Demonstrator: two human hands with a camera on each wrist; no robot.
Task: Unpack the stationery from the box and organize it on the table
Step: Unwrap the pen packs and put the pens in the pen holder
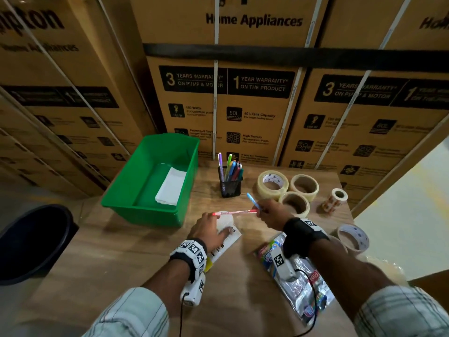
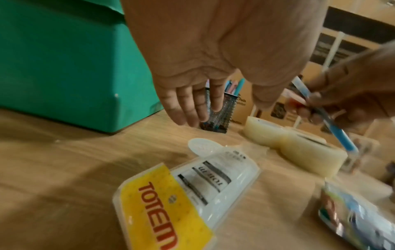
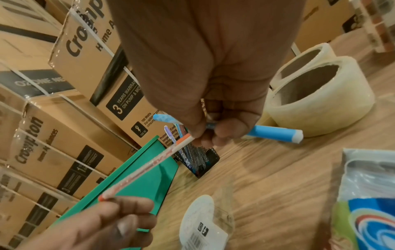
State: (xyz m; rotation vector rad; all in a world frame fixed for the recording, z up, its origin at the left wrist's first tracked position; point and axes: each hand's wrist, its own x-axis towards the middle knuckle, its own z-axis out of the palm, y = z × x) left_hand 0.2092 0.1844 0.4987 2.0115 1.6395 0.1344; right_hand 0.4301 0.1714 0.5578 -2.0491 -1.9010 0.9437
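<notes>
My right hand (image 1: pixel 268 211) grips two pens at once. The blue pen (image 1: pixel 252 200) sticks up toward the black mesh pen holder (image 1: pixel 230 186), which holds several pens. The red-and-white pen (image 1: pixel 235 212) points left, and its far end touches my left hand (image 1: pixel 211 227). In the left wrist view, the left hand (image 2: pixel 192 104) has straight, relaxed fingers that hold nothing. It hovers over a white Totem packet (image 2: pixel 192 194) on the table. The green box (image 1: pixel 145 215) stands at the back left with folded white paper (image 1: pixel 171 187) inside.
Three clear tape rolls (image 1: pixel 272 184) sit behind my right hand, another tape roll (image 1: pixel 353 237) lies near the table's right edge, and a small sticker roll (image 1: pixel 334 200) stands upright. A colourful plastic packet (image 1: pixel 301 288) lies under my right wrist. Stacked cartons wall in the back. A black bin (image 1: pixel 34 242) sits at left.
</notes>
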